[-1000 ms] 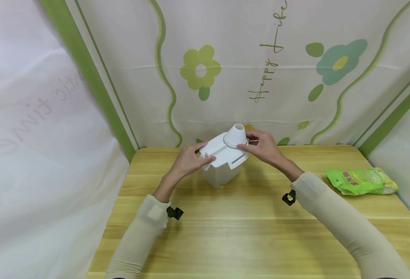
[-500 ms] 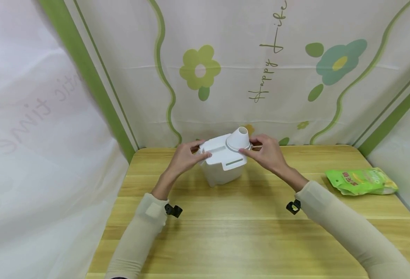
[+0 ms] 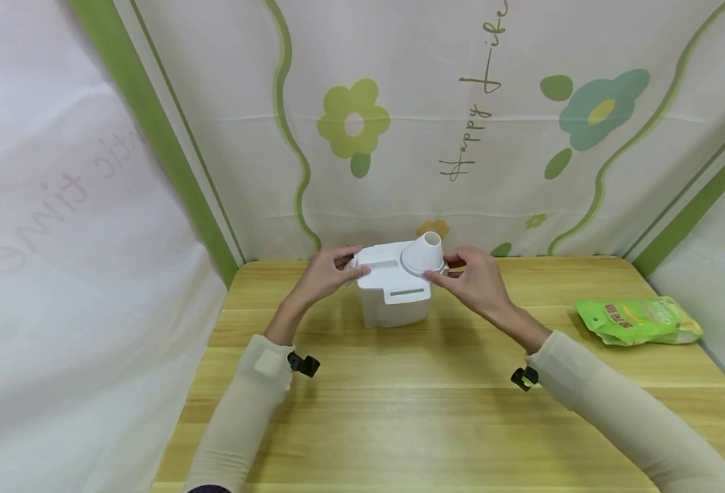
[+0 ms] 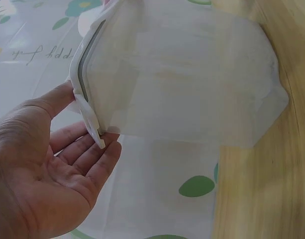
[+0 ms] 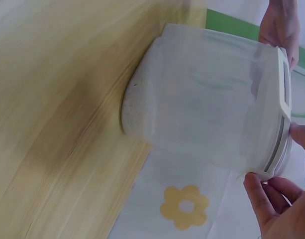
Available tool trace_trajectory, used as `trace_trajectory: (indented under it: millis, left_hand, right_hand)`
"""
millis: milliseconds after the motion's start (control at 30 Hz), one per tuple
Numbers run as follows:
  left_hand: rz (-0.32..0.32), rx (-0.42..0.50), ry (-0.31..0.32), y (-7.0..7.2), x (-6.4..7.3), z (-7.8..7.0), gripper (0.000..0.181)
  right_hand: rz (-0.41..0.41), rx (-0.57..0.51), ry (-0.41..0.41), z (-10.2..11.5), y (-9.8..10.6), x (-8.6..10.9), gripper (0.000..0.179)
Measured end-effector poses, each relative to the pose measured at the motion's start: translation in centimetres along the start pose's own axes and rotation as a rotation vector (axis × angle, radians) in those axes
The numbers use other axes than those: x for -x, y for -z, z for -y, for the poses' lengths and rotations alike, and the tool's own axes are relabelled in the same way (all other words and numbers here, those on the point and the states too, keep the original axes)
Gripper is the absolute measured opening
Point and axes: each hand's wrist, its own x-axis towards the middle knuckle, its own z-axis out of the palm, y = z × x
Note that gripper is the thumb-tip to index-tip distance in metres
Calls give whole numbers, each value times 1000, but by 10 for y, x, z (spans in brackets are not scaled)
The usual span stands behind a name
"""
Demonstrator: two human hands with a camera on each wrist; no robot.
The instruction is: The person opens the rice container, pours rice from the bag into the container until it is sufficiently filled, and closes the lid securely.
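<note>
A translucent plastic storage container point(image 3: 393, 316) with a white lid point(image 3: 393, 275) stands upright at the far side of the table. On the lid's right half sits a white cone-shaped cap point(image 3: 422, 257), open at its top. My left hand point(image 3: 327, 274) pinches the lid's left end, thumb on top and fingers beneath the rim; the left wrist view shows a white clip piece point(image 4: 90, 119) hanging there between thumb and fingers. At the right end, my right hand point(image 3: 478, 279) grips the lid's edge beside the cone. Through the cloudy walls point(image 5: 207, 94) I cannot make out any contents.
A green snack bag point(image 3: 639, 320) lies at the right of the wooden table point(image 3: 399, 411). Close behind the container hangs a white curtain point(image 3: 411, 150) with flowers and lettering. More curtain stands along the left and right sides.
The container has turned so its long side faces me more squarely. Its cone end has come right and nearer, my right hand along with it. The left hand has shifted slightly left.
</note>
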Motion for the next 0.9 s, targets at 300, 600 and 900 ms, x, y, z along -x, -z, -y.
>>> trace_trajectory:
  millis: [300, 600, 900]
  left_hand:
    - [27, 8, -6, 4, 0, 3, 62]
    - [24, -21, -34, 5, 1, 1, 67]
    - [20, -231, -215, -1, 3, -19, 83]
  right_hand:
    - [23, -7, -5, -2, 0, 3, 43]
    - [77, -58, -11, -12, 8, 1, 48]
    - [260, -183, -67, -40, 21, -4, 75]
